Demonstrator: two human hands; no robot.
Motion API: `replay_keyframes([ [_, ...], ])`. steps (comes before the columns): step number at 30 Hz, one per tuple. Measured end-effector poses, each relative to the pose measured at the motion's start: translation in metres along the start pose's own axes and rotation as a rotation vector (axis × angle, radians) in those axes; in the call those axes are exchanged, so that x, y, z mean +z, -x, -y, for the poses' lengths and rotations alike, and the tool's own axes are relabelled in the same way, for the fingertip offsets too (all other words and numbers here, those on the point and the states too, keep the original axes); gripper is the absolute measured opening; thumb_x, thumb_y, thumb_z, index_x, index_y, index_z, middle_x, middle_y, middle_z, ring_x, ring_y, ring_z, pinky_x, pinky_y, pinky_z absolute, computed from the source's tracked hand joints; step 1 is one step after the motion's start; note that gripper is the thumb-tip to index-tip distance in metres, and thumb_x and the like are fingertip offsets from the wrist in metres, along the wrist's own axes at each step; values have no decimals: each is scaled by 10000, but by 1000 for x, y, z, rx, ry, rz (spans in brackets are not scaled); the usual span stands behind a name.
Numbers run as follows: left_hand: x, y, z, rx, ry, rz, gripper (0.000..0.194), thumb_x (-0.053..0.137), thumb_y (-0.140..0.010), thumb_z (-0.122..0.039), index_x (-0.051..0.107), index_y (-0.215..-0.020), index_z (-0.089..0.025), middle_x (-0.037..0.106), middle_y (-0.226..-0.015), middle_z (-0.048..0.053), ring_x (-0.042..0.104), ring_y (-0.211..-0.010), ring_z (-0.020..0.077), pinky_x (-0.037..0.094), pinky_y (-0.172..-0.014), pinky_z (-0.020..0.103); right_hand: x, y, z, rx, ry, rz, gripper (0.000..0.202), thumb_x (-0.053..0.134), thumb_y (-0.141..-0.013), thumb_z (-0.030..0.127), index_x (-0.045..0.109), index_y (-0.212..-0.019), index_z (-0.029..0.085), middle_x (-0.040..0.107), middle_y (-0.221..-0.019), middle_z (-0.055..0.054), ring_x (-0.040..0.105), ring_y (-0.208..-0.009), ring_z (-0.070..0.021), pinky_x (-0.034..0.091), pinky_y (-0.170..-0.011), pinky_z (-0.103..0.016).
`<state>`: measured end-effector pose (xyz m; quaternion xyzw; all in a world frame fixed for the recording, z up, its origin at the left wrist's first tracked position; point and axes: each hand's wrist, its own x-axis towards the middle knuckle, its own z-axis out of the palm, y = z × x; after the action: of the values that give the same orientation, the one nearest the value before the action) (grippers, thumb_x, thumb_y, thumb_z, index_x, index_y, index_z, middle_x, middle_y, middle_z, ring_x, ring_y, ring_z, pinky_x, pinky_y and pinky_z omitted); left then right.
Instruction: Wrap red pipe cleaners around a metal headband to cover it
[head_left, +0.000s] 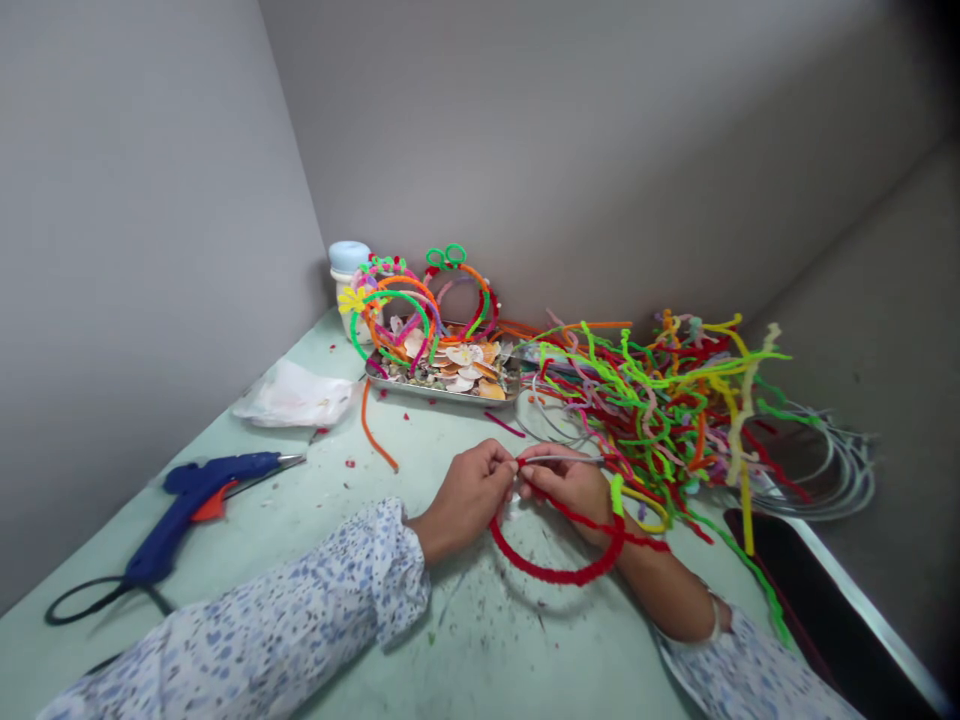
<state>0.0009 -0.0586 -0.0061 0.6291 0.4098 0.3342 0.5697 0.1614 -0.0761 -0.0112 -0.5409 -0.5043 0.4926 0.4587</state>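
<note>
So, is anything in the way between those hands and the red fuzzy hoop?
Nothing visible is: the fingertips of the left hand and right hand pinch the red pipe-cleaner hoop at its edge. The tangled pipe-cleaner pile lies off to the right, not between them.

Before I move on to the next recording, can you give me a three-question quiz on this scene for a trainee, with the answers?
1. Multiple choice: what do the left hand and right hand both hold?
A) a jar
B) a fuzzy red loop
C) a plastic bag

2. True or false: as the picture shows it, the blue glue gun lies to the left of the metal tray.

3. Fill in the blank: the flat white and orange pieces in the metal tray look like ____.

Key: 1. B; 2. True; 3. shells
</note>
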Motion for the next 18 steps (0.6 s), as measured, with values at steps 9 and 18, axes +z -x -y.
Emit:
replay_keyframes([
  [9, 1, -1, -1, -43, 88, 37, 149, 502, -804, -308, 516, -749, -171, 511, -525, -52, 401, -375, 55, 312, -403, 171, -16, -1, 7, -84, 182, 81, 213, 679, -715, 360, 685, -830, 181, 687, -604, -16, 653, -564, -162, 526, -542, -265],
  [18, -3, -8, -4, -180, 302, 181, 123, 549, -749, -277, 500, -724, -168, 481, -468, -63, 390, -309, 59, 327, -332, 172, -20, -3, 1, -148, 168, 135, 210, 682, -732, 369, 697, -820, 179, 676, -599, -17, 640, -551, -156, 513, -542, -260],
])
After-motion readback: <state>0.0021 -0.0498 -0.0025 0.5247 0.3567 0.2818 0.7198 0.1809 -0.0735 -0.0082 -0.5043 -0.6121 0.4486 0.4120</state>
